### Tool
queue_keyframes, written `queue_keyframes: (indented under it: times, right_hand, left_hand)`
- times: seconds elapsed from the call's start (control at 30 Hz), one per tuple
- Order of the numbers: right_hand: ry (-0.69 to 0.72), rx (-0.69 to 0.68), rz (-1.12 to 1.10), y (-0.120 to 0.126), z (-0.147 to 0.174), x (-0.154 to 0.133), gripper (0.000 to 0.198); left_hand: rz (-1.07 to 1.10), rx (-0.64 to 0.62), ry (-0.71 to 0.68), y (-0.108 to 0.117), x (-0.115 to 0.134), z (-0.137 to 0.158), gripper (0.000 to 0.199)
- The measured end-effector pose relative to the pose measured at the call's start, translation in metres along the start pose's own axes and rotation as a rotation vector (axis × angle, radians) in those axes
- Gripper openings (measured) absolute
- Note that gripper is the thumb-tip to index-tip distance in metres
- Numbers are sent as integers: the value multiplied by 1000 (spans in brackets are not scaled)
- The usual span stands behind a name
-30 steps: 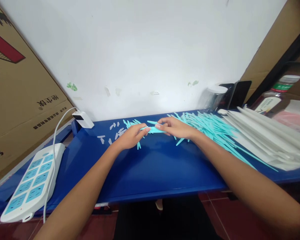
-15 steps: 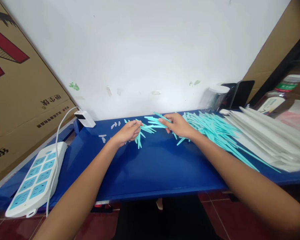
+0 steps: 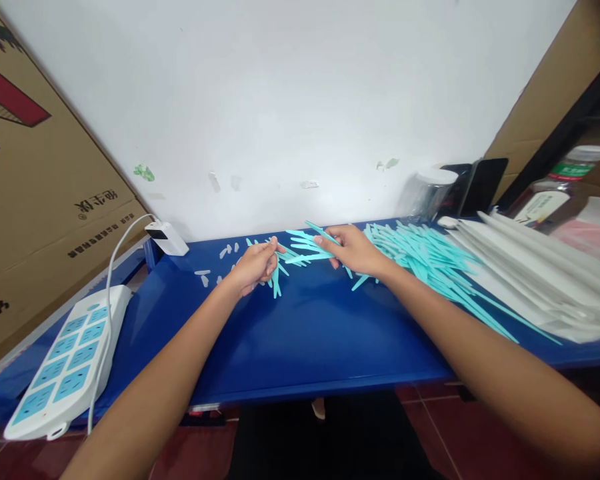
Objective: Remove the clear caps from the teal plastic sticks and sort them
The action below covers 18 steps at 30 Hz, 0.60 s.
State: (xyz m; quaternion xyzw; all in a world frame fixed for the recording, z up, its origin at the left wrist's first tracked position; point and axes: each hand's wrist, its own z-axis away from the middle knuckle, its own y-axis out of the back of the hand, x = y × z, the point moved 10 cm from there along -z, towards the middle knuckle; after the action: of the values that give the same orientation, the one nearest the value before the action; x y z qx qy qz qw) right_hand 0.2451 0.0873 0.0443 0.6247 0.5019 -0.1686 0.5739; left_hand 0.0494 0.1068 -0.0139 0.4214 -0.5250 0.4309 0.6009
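My right hand point(image 3: 355, 251) is closed around a fanned bunch of thin, flat turquoise plastic sticks point(image 3: 307, 247), their tips pointing left. Just left of those tips my left hand point(image 3: 257, 267) is in a pinch, thumb against fingers; whatever it may hold is too small to make out. Beneath and behind the left hand lies a small heap of similar turquoise sticks point(image 3: 276, 285). Several small translucent pieces point(image 3: 204, 278) are scattered left of it. Beyond my right wrist spreads a big pile of turquoise sticks point(image 3: 420, 257), some partly hidden by my forearm.
The blue table point(image 3: 300, 347) meets a white wall. To the left are a power strip point(image 3: 63, 360), a white charger point(image 3: 167, 239) with a cable, and a cardboard box point(image 3: 45, 167). On the right stand white plastic bags point(image 3: 535, 280), a lidded jar point(image 3: 430, 193) and a bottle point(image 3: 555, 187).
The left hand has turned slightly, its thumb now raised higher. The sticks in my right hand are fanned a little wider. The view has shifted slightly.
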Motion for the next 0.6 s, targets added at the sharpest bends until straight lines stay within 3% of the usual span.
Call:
queue_keyframes:
  times: [0.23, 0.6]
  right_hand:
    - [-28, 35, 42, -4, -1, 2, 45]
    - [56, 126, 121, 3, -3, -1, 38]
  left_hand:
    - [82, -15, 32, -13, 2, 5, 13]
    - [222, -158, 22, -26, 6, 8, 22]
